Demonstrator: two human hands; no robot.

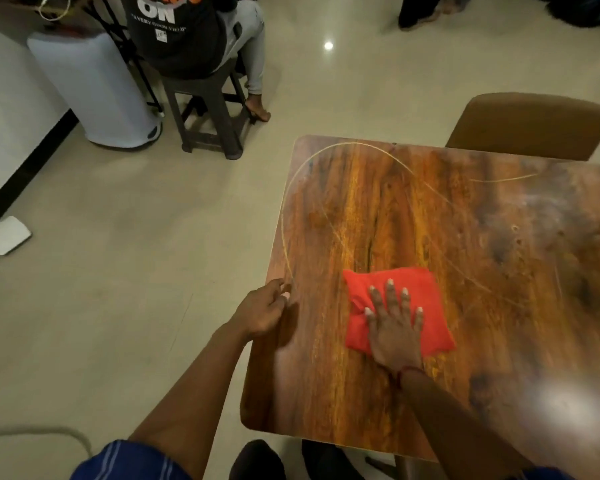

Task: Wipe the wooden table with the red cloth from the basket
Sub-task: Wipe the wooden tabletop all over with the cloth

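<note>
blue sleeve point(132, 460) lowest; right hand point(394, 332) flat, fingers spread, pressing red cloth point(426, 292) on wooden table point(395, 202); left hand point(262, 311) loosely curled at table's left edge, holding nothing.

the wooden table point(430, 209) runs off the right edge, blurred there.

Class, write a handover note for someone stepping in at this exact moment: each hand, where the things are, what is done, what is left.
Right hand: flat, fingers spread, pressing the red cloth onto the wooden table, near its front-left part.
Left hand: at the table's left edge, fingers loosely curled, holding nothing.
Basket: not in view.
Done: cloth is on the table.
Left: wipe the surface; the hazy patch at the far right looks unwiped.
</note>
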